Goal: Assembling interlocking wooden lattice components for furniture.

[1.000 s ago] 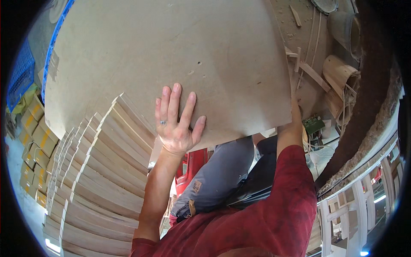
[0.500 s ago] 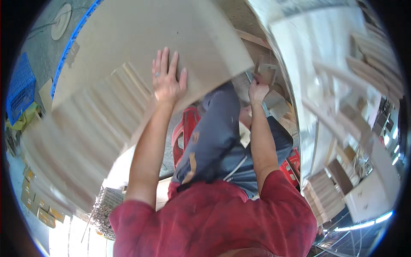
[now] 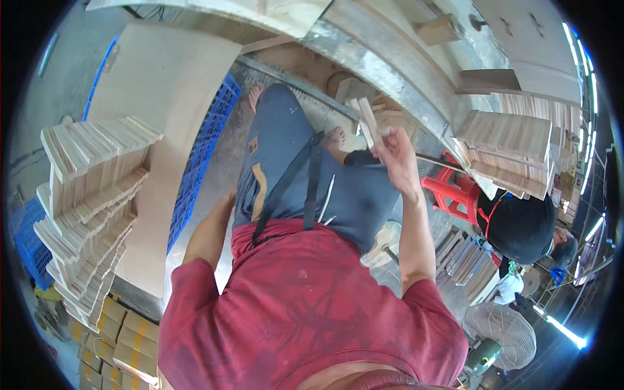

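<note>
My right hand (image 3: pixel 398 159) is closed, gripping the lower ends of pale wooden strips (image 3: pixel 368 123); they stick up above my thigh, just before the workbench edge. My left forearm (image 3: pixel 211 227) runs down beside my left thigh, and the fingers of that hand are hidden there. To the left is a large flat tan board (image 3: pixel 172 88), lying over a blue plastic crate (image 3: pixel 205 153). Stacked rows of wooden slats (image 3: pixel 97 156) stand on this board, away from both hands.
A long workbench (image 3: pixel 390 68) crosses ahead, with wood blocks (image 3: pixel 504 146) stacked on its right. A red plastic stool (image 3: pixel 452 192), a person in black (image 3: pixel 520 224) and a caged fan (image 3: pixel 504 335) are at right. Cardboard boxes (image 3: pixel 136 338) sit at lower left.
My left hand has left the board, where it lay spread, and dropped beside my thigh. My right hand has come up holding wooden strips. The whole view has shifted.
</note>
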`<control>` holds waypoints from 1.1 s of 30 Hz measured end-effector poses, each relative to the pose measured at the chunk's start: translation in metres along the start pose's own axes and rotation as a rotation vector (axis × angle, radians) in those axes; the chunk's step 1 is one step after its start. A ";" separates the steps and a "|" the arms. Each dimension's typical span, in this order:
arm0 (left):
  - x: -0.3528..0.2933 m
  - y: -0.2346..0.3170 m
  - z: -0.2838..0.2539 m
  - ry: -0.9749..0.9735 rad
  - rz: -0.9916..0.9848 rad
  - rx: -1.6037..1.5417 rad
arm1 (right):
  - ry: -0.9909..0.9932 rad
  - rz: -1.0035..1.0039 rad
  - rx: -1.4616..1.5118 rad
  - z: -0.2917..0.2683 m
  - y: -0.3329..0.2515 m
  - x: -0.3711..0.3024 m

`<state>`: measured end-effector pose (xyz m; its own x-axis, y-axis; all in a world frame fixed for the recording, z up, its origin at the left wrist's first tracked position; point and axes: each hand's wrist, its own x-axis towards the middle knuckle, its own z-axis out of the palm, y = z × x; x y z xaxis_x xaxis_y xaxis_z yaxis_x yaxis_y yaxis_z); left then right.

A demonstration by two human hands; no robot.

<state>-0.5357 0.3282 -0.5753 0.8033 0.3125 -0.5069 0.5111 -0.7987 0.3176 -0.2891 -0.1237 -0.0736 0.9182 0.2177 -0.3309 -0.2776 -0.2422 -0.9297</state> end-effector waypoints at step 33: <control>-0.001 0.296 -0.346 0.312 0.302 -0.857 | 0.146 -0.165 1.112 -0.016 -0.081 -0.037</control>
<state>-0.2797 0.2696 -0.2032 0.9197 0.3766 -0.1112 0.2199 -0.2595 0.9404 -0.2965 -0.1272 0.0162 0.9707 0.0388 -0.2370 -0.1803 0.7695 -0.6126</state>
